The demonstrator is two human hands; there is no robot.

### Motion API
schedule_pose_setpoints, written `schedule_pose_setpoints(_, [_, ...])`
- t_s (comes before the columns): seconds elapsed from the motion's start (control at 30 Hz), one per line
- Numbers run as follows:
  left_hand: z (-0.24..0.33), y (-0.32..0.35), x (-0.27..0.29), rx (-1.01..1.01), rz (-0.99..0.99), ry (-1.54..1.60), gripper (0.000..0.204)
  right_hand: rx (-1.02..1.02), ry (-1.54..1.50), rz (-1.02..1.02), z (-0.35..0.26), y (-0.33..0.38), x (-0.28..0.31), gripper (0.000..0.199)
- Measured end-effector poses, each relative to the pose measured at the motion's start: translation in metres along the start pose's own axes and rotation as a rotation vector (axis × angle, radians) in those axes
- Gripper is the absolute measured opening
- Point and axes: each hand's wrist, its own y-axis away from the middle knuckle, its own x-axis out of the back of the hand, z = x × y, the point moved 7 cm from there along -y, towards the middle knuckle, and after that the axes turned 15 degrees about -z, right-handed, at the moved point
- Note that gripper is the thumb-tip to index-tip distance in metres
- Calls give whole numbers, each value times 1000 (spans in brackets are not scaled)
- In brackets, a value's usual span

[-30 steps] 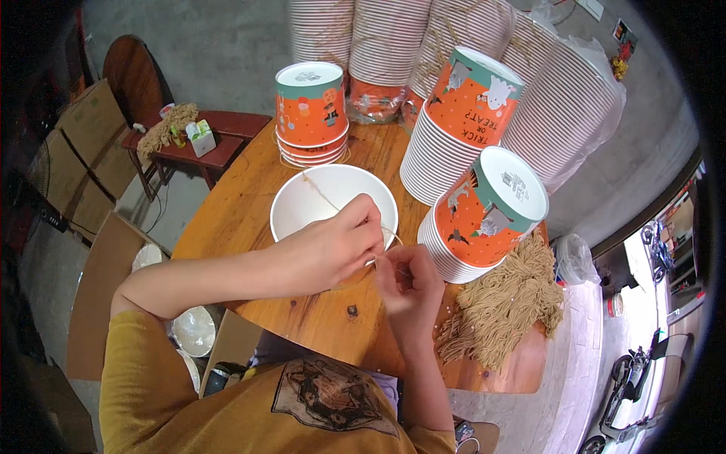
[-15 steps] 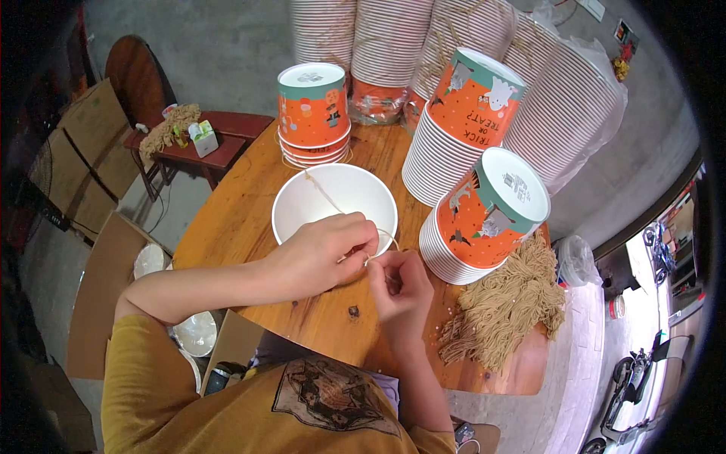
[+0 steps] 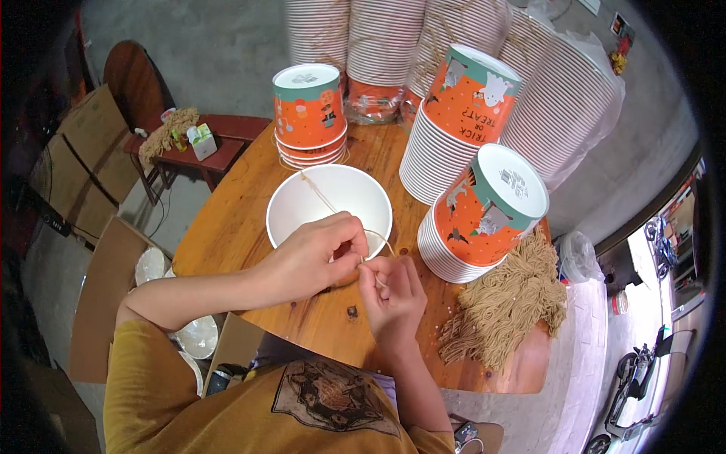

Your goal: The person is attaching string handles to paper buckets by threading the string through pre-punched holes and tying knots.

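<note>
A white-lined paper bucket (image 3: 302,208) stands mouth up on the wooden table, in front of me. A thin beige cord (image 3: 321,194) crosses its mouth from the far rim and runs to my hands. My left hand (image 3: 321,253) pinches the cord at the bucket's near side. Close beside it, thumb and fingertips almost meeting, my right hand (image 3: 393,291) grips the cord's end; a short tail shows at its palm. The near rim is partly hidden by my hands.
Upside-down orange bucket stacks stand at the right (image 3: 491,212), behind it (image 3: 473,98) and at the far left (image 3: 308,113). Bagged stacks (image 3: 386,38) line the back. A tan cord bundle (image 3: 507,303) lies at the right edge of the table (image 3: 318,321). An open carton (image 3: 106,295) sits left below.
My right hand has turned, its palm more open to view, and shifted slightly left. The cord's tail now shows beside its fingers. The whole view has shifted a little.
</note>
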Motion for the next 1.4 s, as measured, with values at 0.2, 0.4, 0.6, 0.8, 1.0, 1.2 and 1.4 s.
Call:
schedule_pose_setpoints(0.2, [-1, -1, -1, -20, 14, 8, 5, 4, -18, 10, 0, 0, 2, 17])
schedule_pose_setpoints(0.4, [-6, -1, -1, 17, 6, 89, 9, -78, -204, 9, 12, -1, 1, 14])
schedule_pose_setpoints(0.6, [-11, -5, -3, 5, 13, 205, 15, -185, -586, 24, 32, -1, -7, 8])
schedule_pose_setpoints(0.8, [-21, -9, -5, 53, -45, 380, 21, -202, -616, 25, 34, 3, -8, 6])
schedule_pose_setpoints(1.0, [-23, -11, -8, 99, -83, 410, 21, -207, -308, 25, 21, 2, 8, 11])
schedule_pose_setpoints(1.2, [-21, -12, -10, 114, -102, 381, 24, -13, 43, 83, 10, 5, 16, 17])
schedule_pose_setpoints(1.4, [-20, -13, -10, 100, -84, 385, 22, 138, 245, 93, -4, 1, 24, 22])
